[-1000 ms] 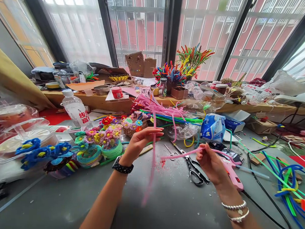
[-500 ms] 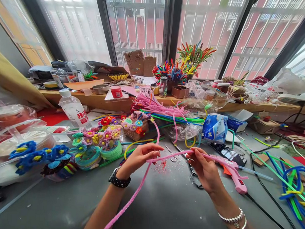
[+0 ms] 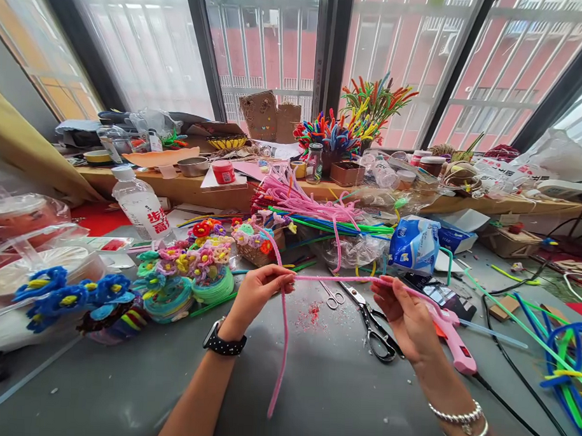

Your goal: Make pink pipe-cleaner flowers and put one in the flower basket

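Holding a pink pipe cleaner (image 3: 284, 345) at frame centre, your left hand (image 3: 258, 292) and right hand (image 3: 408, 316) each pinch it with closed fingers above the grey worktop (image 3: 332, 397). Between the two grips the stem runs nearly level and taut; from your left grip a long tail hangs down toward the lower centre of the frame, and a short end curls up toward the upper left of that hand. On your right side the stem passes on beyond your fingers toward the pink glue gun (image 3: 451, 341), and its end cannot be told apart from that tool. As a judgement, shaping is at an early stage: the stem shows a bend at the left grip but no formed loop or twist, so most of the forming remains. Note the surroundings. Black-handled scissors (image 3: 376, 326) lie directly beneath the stretched span, with small scissors (image 3: 331, 297) beside them and red crumbs scattered nearby. Finished flower pieces (image 3: 194, 268) stand just left of your left hand, blue flowers (image 3: 73, 296) farther left, a water bottle (image 3: 139, 204) behind them. A loose pile of pink stems (image 3: 301, 199) lies behind, a blue packet (image 3: 414, 242) to its right. The glue gun's black cord (image 3: 513, 404) crosses the lower right and may snag the stem.
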